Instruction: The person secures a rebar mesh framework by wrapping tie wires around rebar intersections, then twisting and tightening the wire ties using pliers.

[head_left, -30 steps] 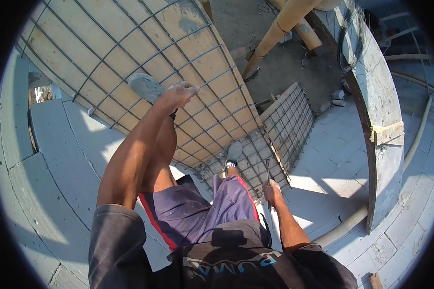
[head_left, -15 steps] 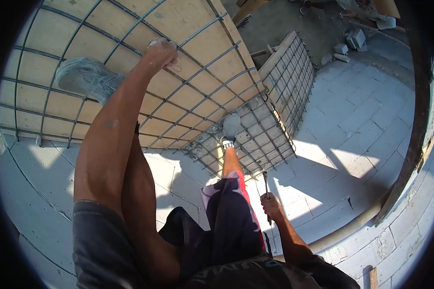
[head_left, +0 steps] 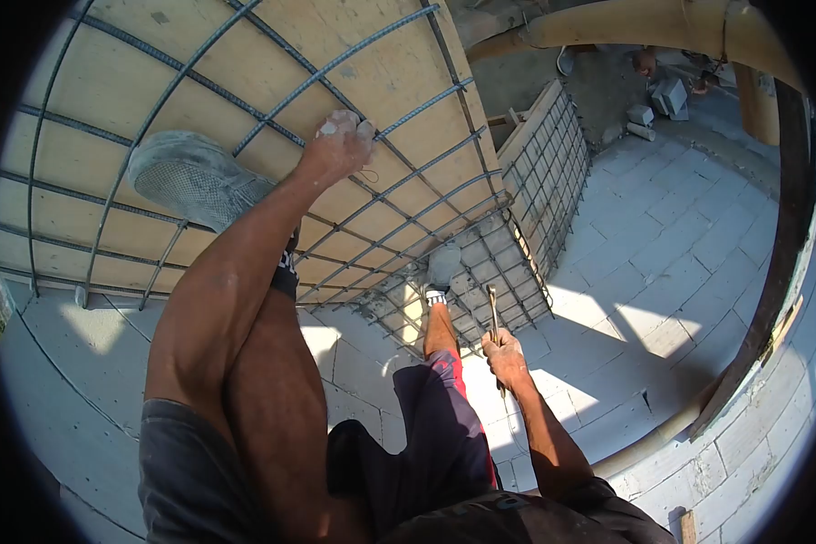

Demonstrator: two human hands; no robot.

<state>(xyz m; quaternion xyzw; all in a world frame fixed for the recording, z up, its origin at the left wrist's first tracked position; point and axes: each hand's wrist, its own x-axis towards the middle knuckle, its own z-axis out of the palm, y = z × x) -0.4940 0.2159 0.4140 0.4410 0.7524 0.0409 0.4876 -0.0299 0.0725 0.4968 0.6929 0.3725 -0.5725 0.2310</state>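
Fingers of the right hand (head_left: 506, 356) are fully wrapping a slender metal tool (head_left: 493, 310) beside the right leg (head_left: 441, 331); the right forearm (head_left: 551, 431) is angling inward. Fingers of the left hand (head_left: 340, 145) are curling at the rebar mesh (head_left: 263, 119), hold indeterminable; the left forearm (head_left: 231, 281) is slanting past the left shoe (head_left: 186, 177).

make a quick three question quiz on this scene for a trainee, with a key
1. Which hand holds the tool?
2. True or false: in the picture, the left shoe is higher up than the right shoe.
3. What lies behind the rebar by the left hand?
A) white blocks
B) tan board
C) bare soil

Key:
1. The right hand.
2. True.
3. B.
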